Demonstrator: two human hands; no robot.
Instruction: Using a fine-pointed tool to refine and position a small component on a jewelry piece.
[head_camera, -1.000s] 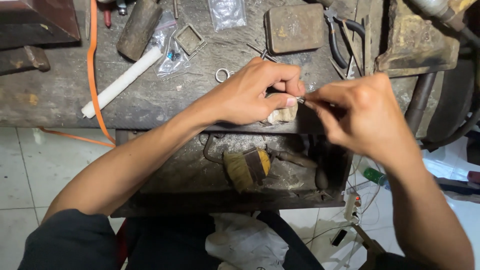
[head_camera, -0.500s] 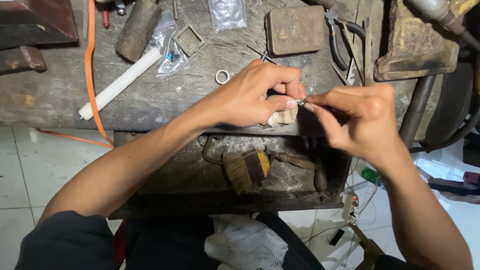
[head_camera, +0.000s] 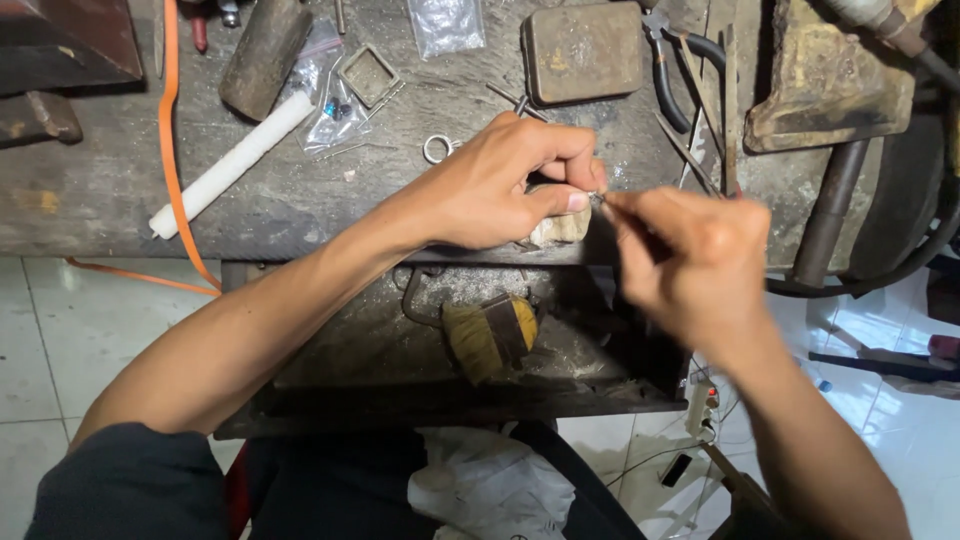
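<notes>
At the near edge of the worktop (head_camera: 120, 200), the left hand (head_camera: 500, 185) pinches a tiny metal piece (head_camera: 598, 199) over a wooden peg (head_camera: 560, 228), and the blurred right hand (head_camera: 690, 255) closes on it too. Behind lie a ring (head_camera: 437, 149), tin (head_camera: 583, 50), pliers (head_camera: 668, 70) and white rod (head_camera: 232, 165); a brush (head_camera: 490, 335) sits in the tray (head_camera: 350, 400) below.

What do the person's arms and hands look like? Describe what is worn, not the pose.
Both forearms are bare, and the left hand and right hand wear no gloves, rings or watch. A dark sleeve covers the left upper arm. The right hand is blurred.
</notes>
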